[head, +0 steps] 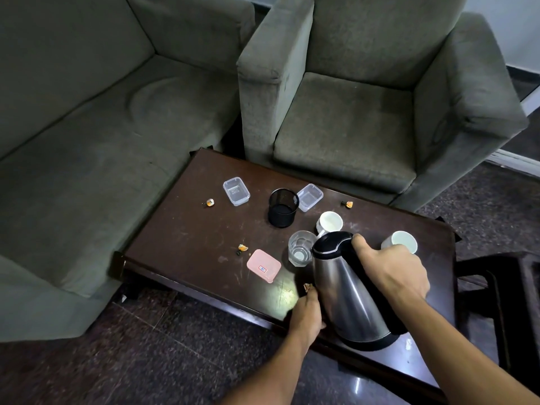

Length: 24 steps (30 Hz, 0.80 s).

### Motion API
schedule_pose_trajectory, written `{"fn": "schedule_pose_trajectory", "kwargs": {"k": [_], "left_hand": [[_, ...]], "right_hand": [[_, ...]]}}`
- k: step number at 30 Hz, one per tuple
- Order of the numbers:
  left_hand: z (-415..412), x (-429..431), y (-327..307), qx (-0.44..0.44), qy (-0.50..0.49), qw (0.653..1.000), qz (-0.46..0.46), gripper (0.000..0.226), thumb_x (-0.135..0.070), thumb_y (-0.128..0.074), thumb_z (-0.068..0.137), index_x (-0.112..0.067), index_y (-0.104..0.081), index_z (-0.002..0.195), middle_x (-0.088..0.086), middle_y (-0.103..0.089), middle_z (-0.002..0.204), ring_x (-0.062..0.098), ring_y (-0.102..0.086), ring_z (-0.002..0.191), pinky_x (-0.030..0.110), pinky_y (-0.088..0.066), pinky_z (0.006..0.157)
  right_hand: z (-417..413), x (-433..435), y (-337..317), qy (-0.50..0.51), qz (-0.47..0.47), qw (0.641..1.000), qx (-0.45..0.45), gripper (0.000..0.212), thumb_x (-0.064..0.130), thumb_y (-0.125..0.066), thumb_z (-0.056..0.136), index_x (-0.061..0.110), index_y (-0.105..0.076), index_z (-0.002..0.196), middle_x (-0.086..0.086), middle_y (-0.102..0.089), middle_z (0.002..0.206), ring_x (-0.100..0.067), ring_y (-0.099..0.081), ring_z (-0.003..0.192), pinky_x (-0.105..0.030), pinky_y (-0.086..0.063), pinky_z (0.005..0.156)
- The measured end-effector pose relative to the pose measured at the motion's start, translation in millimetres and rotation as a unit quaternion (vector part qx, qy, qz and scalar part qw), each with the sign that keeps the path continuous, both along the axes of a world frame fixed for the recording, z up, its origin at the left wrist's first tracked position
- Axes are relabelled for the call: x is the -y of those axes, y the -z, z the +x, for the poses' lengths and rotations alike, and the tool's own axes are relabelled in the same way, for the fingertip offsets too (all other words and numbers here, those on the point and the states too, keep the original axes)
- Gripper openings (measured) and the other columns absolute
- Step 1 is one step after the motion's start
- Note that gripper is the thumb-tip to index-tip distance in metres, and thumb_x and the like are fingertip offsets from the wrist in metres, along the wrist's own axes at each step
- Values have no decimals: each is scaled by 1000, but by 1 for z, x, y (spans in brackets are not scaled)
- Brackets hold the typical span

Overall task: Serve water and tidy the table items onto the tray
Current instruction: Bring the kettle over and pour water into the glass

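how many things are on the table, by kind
clear plastic containers: 2
pink lid: 1
black mesh pen cup: 1
white mugs: 2
glass tumbler: 1
wrapped candies: 4
steel kettle, tilted in the right hand: 1
total: 12

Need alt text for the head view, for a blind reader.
The right hand tilts a stainless-steel electric kettle by its black handle toward a clear glass tumbler on a dark wooden table; the left hand steadies the kettle's side. Two white mugs stand beyond.
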<state>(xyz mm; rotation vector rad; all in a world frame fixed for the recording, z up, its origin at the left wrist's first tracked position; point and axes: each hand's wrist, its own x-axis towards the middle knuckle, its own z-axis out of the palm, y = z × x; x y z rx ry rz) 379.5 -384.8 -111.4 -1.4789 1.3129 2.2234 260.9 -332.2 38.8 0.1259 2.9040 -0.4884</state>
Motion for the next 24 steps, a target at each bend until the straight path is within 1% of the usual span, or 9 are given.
{"fn": "schedule_pose_trajectory", "kwargs": {"k": [3,5,8,12,14,16,19,24], "left_hand": [[1,2,-3,7,-7,1000,2,52,-44,-35,106,-7,-60,132,16,-62,134,34,-62,119,40,-59,83],[1,2,-4,8,-7,1000,3,53,-45,-35,106,-7,-59,133,16,-60,136,35,-61,120,39,-60,79],[2,2,-5,7,-8,1000,1,55,-48,-34,106,-7,-57,135,15,-59,138,35,-61,120,33,-60,70],[3,1,-4,10,-11,1000,10,59,-51,-34,105,-7,-55,138,16,-56,142,37,-59,122,32,-60,67],[3,1,-3,9,-12,1000,9,57,-50,-35,106,-6,-55,137,17,-56,142,38,-59,122,28,-59,61],[4,0,-2,6,-13,1000,8,56,-48,-35,106,-6,-56,135,17,-57,140,37,-60,121,26,-58,57],[4,0,-1,2,-14,1000,7,53,-46,-36,105,-7,-59,131,16,-60,136,35,-63,117,29,-58,61],[4,-3,-2,5,-8,1000,4,41,-40,-38,104,-10,-63,117,16,-62,132,34,-64,113,29,-58,59]], "right_hand": [[-1,4,-1,-10,5,1000,0,66,79,-43,64,16,-57,56,0,-52,58,-21,-44,53,-34,-40,64],[-2,5,-2,-16,8,1000,-1,66,79,-42,63,16,-60,57,0,-55,58,-18,-44,53,-33,-39,61],[-3,5,-4,-25,16,1000,3,66,79,-42,64,16,-60,59,-1,-57,60,-20,-47,54,-34,-41,62],[-4,4,-5,-35,25,999,11,66,79,-41,64,17,-60,61,-1,-58,63,-24,-50,59,-36,-43,65],[-4,4,-5,-38,27,999,10,67,80,-41,64,16,-60,62,-1,-58,63,-26,-51,61,-36,-43,65],[-5,4,-5,-39,30,999,10,67,81,-41,64,16,-61,63,-1,-58,64,-28,-54,64,-36,-44,67],[-7,5,-6,-43,34,998,12,67,79,-40,65,16,-61,66,-1,-57,66,-30,-56,70,-35,-44,69],[-7,2,-6,-54,41,998,11,67,79,-39,66,16,-62,66,1,-57,67,-31,-55,71,-35,-42,67]]}}
